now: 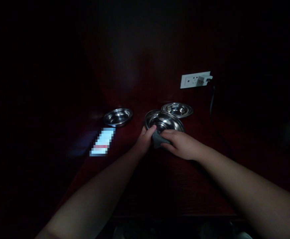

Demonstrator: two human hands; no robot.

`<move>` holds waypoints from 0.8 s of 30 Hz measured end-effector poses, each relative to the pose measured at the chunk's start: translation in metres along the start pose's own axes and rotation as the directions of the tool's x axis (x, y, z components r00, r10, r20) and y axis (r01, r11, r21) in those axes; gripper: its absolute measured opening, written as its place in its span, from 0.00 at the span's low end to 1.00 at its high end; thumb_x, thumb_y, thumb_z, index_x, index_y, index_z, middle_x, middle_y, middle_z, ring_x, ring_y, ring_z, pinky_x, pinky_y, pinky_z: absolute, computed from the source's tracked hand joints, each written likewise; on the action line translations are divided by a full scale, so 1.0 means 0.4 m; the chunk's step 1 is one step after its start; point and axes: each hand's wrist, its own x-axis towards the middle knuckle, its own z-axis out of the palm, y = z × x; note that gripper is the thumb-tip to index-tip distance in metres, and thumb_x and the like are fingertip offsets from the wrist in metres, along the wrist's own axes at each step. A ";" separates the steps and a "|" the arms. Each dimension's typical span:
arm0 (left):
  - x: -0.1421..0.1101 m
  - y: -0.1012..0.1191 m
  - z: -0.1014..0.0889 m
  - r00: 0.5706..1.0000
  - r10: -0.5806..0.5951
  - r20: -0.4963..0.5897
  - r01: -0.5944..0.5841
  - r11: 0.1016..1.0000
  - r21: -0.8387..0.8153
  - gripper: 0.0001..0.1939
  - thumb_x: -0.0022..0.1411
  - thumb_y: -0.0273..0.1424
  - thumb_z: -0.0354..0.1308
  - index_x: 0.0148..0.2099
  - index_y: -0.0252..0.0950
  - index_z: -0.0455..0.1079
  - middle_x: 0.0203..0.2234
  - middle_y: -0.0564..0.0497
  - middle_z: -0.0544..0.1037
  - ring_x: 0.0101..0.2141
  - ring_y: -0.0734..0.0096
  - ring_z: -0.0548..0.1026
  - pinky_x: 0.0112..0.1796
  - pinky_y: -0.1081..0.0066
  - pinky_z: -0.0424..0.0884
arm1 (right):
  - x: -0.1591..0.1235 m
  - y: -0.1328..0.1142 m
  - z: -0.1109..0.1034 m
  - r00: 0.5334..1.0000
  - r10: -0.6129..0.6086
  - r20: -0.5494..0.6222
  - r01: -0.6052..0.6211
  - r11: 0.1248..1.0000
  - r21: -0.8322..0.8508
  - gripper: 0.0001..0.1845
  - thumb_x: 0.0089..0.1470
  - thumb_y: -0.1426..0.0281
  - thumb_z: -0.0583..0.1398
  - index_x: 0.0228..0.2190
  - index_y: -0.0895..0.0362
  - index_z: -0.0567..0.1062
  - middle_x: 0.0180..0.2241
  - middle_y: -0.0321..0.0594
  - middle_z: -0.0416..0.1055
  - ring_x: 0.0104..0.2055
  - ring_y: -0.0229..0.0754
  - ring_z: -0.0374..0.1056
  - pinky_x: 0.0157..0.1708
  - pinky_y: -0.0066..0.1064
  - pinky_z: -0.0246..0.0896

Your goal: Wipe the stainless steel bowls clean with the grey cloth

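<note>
A shiny steel bowl [165, 120] stands tilted toward me at the middle of a dark red wooden table [184, 186]. My left hand [145, 141] grips its near left rim, thumb over the edge. My right hand [182, 144] presses a grey cloth [158, 140] against the bowl's near rim, fingers closed on the cloth. Both forearms reach in from the bottom of the view.
Another steel bowl [118, 116] sits to the left, and a third steel bowl [177, 110] lies just behind the held one. A blurred bright rectangle [102, 142] lies at left. A white power strip [195, 79] with a plug and black cable [212, 109] is at the back right. The room is very dark.
</note>
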 end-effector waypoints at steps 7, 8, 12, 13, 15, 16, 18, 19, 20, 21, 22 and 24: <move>0.006 -0.009 -0.009 0.999 0.028 0.021 -0.029 0.999 0.038 0.23 0.55 0.41 0.61 0.50 0.36 0.67 0.40 0.49 0.77 0.39 0.68 0.74 0.43 0.68 0.68 | -0.002 0.004 0.005 1.000 0.001 -0.010 -0.001 1.000 0.013 0.05 0.56 0.71 0.57 0.36 0.58 0.72 0.38 0.46 0.72 0.42 0.46 0.67 0.44 0.39 0.62; 0.007 -0.010 -0.010 0.999 0.026 0.021 -0.027 0.999 0.047 0.23 0.55 0.41 0.61 0.49 0.36 0.67 0.39 0.49 0.77 0.38 0.68 0.74 0.43 0.68 0.68 | -0.002 0.005 0.005 1.000 -0.001 -0.008 0.001 1.000 0.012 0.05 0.56 0.71 0.57 0.35 0.58 0.72 0.38 0.46 0.72 0.42 0.46 0.67 0.44 0.38 0.62; 0.008 -0.012 -0.010 0.999 0.029 0.035 -0.031 0.998 0.060 0.22 0.55 0.42 0.61 0.49 0.36 0.68 0.39 0.49 0.77 0.39 0.67 0.74 0.44 0.67 0.68 | -0.002 0.005 0.005 1.000 0.000 -0.001 0.000 1.000 0.013 0.05 0.57 0.70 0.57 0.35 0.58 0.71 0.37 0.46 0.72 0.42 0.46 0.67 0.44 0.38 0.62; 0.007 -0.011 -0.010 0.999 0.033 0.042 -0.035 0.997 0.063 0.22 0.55 0.42 0.61 0.49 0.36 0.68 0.40 0.48 0.77 0.39 0.67 0.74 0.45 0.67 0.67 | -0.002 0.006 0.005 1.000 0.000 -0.002 0.000 1.000 0.015 0.05 0.57 0.70 0.57 0.35 0.58 0.71 0.37 0.46 0.72 0.42 0.46 0.67 0.44 0.38 0.62; 0.007 -0.011 -0.010 0.998 0.041 0.048 -0.044 0.996 0.073 0.21 0.56 0.41 0.61 0.49 0.36 0.68 0.42 0.48 0.77 0.41 0.66 0.74 0.45 0.67 0.67 | -0.002 0.006 0.005 1.000 0.001 -0.001 -0.001 1.000 0.018 0.05 0.57 0.70 0.57 0.36 0.58 0.71 0.37 0.46 0.72 0.42 0.46 0.67 0.44 0.39 0.62; 0.007 -0.010 -0.010 0.998 0.043 0.049 -0.047 0.996 0.079 0.21 0.56 0.41 0.61 0.49 0.36 0.68 0.43 0.48 0.76 0.41 0.66 0.74 0.46 0.66 0.67 | -0.002 0.007 0.005 1.000 0.002 0.003 -0.002 1.000 0.018 0.05 0.57 0.70 0.57 0.36 0.58 0.71 0.37 0.46 0.72 0.42 0.46 0.67 0.44 0.39 0.62; 0.007 -0.009 -0.010 0.998 0.047 0.048 -0.051 0.995 0.088 0.21 0.56 0.41 0.60 0.50 0.37 0.68 0.45 0.47 0.76 0.41 0.65 0.74 0.46 0.66 0.67 | -0.002 0.008 0.005 1.000 0.004 0.008 -0.004 1.000 0.019 0.05 0.57 0.70 0.57 0.36 0.58 0.71 0.38 0.46 0.72 0.42 0.46 0.67 0.44 0.38 0.61; 0.007 -0.009 -0.011 0.997 0.049 0.053 -0.054 0.994 0.092 0.21 0.56 0.41 0.60 0.50 0.37 0.68 0.45 0.47 0.76 0.42 0.65 0.74 0.47 0.66 0.67 | -0.002 0.008 0.005 1.000 0.003 0.009 -0.003 1.000 0.021 0.05 0.56 0.70 0.57 0.36 0.58 0.71 0.38 0.46 0.71 0.42 0.46 0.67 0.44 0.38 0.61; 0.007 -0.009 -0.011 0.997 0.051 0.058 -0.056 0.994 0.097 0.21 0.56 0.41 0.60 0.49 0.36 0.68 0.45 0.47 0.76 0.42 0.65 0.74 0.47 0.66 0.66 | -0.002 0.009 0.006 1.000 0.001 0.008 -0.002 1.000 0.023 0.05 0.56 0.70 0.57 0.36 0.58 0.71 0.38 0.46 0.71 0.42 0.45 0.67 0.44 0.38 0.61; 0.007 -0.008 -0.011 0.997 0.053 0.063 -0.059 0.993 0.101 0.21 0.56 0.41 0.60 0.49 0.36 0.68 0.45 0.47 0.76 0.42 0.65 0.74 0.47 0.65 0.66 | -0.002 0.009 0.006 1.000 0.000 0.006 0.000 1.000 0.025 0.05 0.56 0.70 0.57 0.36 0.58 0.71 0.38 0.46 0.71 0.42 0.45 0.67 0.44 0.38 0.61; 0.007 -0.008 -0.011 0.996 0.053 0.066 -0.060 0.993 0.102 0.21 0.56 0.41 0.60 0.49 0.36 0.68 0.45 0.47 0.76 0.43 0.65 0.74 0.47 0.65 0.66 | -0.003 0.009 0.006 1.000 -0.001 0.004 0.001 1.000 0.026 0.05 0.56 0.70 0.57 0.36 0.58 0.71 0.37 0.45 0.71 0.41 0.45 0.67 0.44 0.38 0.61; 0.006 -0.007 -0.010 0.998 0.041 0.053 -0.046 0.994 0.098 0.21 0.56 0.41 0.60 0.49 0.36 0.69 0.44 0.47 0.76 0.43 0.65 0.73 0.48 0.66 0.66 | -0.003 0.009 0.007 1.000 0.000 0.001 0.000 1.000 0.029 0.05 0.56 0.70 0.57 0.36 0.58 0.71 0.37 0.45 0.71 0.41 0.45 0.67 0.44 0.38 0.61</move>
